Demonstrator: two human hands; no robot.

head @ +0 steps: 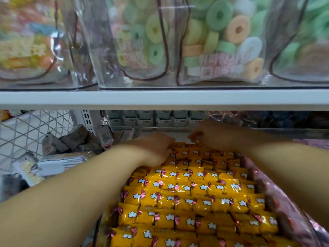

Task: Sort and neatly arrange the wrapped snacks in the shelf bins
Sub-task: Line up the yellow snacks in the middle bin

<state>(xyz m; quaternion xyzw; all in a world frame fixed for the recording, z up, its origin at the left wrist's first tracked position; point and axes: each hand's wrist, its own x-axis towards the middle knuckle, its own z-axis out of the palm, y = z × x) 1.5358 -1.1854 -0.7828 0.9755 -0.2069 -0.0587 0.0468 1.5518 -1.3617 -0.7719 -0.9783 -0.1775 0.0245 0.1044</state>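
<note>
The light is bright, soft and even, and shadows are faint. The white shelf edge [160,99] across the middle shines pale, and the back of the bay beneath it lies in dim shade. Glare streaks the clear bags [222,41] at 10 and 1 o'clock. Small glints dot the yellow wrapped snacks [187,193] at 6 o'clock, which look sharpest. Motion blur smears the left hand [154,148] and the corners at 10 and 2 o'clock. The forearms [62,193] stretch wide at 8 and 4 o'clock.

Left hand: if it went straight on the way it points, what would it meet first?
Probably the right hand, just ahead of the left hand over the back row of yellow snacks; depth is unclear, so it might miss.
</note>
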